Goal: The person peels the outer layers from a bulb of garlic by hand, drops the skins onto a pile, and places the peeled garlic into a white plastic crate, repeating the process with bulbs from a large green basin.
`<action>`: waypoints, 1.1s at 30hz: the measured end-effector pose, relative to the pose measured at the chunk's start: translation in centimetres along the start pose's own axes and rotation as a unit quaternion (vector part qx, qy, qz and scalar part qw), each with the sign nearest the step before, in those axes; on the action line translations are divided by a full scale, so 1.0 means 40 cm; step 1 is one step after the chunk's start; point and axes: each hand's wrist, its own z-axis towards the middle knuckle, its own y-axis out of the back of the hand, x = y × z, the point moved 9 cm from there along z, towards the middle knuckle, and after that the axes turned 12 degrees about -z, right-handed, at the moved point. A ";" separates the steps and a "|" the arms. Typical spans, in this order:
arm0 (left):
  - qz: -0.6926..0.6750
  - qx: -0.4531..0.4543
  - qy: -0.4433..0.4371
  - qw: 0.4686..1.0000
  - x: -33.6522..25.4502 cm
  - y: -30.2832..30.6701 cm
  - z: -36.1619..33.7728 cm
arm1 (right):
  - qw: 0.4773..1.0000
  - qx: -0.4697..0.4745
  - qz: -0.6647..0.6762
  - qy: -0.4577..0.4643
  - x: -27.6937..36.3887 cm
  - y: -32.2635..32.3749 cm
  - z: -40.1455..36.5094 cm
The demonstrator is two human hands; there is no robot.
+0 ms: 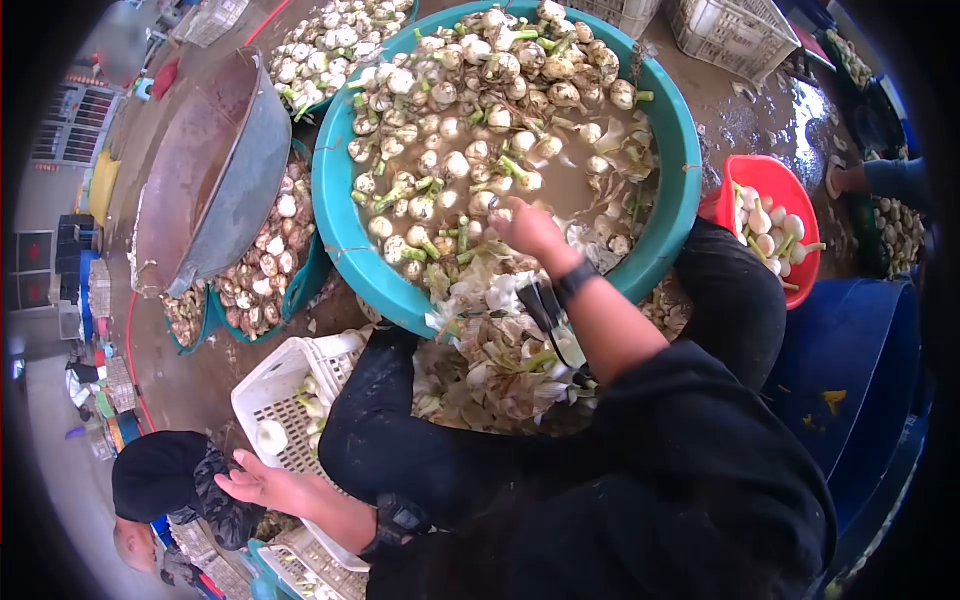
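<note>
My left hand [262,486] is open, palm up with fingers apart, beside a white plastic crate [285,375]. Just beyond its fingertips, a peeled white garlic bulb [271,437] shows against the crate's side. My right hand [527,232] reaches into a large teal tub [678,190], fingers closed round a garlic bulb [504,214]; a small shiny bit shows at the fingertips. Muddy water in the tub holds many garlic bulbs [480,150] with green stems. Loose garlic skins [500,345] heap between my knees, against the tub's near rim.
Right of the tub stands a red basin [815,255] of cleaned garlic, near a blue barrel [840,370]. At left, a tilted metal trough [225,170] leans over baskets of garlic [265,275]. A person in a dark cap [155,475] is at lower left. White crates [735,35] stand behind.
</note>
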 end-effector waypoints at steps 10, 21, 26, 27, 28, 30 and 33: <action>-0.043 0.433 0.405 0.804 0.257 -0.311 -0.499 | 0.925 0.239 0.271 0.117 0.075 -0.106 -0.220; -0.031 0.493 0.413 0.765 0.294 -0.265 -0.572 | 0.906 -0.036 -0.134 0.400 0.264 0.112 -0.457; -0.016 0.511 0.501 0.699 0.334 -0.261 -0.616 | 0.869 -0.022 -0.229 0.437 0.250 0.030 -0.496; -0.016 0.512 0.503 0.697 0.323 -0.264 -0.616 | 0.879 -0.018 -0.218 0.423 0.243 0.024 -0.490; -0.004 0.517 0.526 0.675 0.320 -0.260 -0.626 | 0.893 0.011 -0.194 0.407 0.226 0.005 -0.468; -0.017 0.519 0.548 0.656 0.330 -0.256 -0.638 | 0.933 0.073 -0.058 0.347 0.175 -0.025 -0.413; -0.035 0.527 0.534 0.660 0.324 -0.266 -0.627 | 0.944 0.143 0.102 0.278 0.160 0.004 -0.421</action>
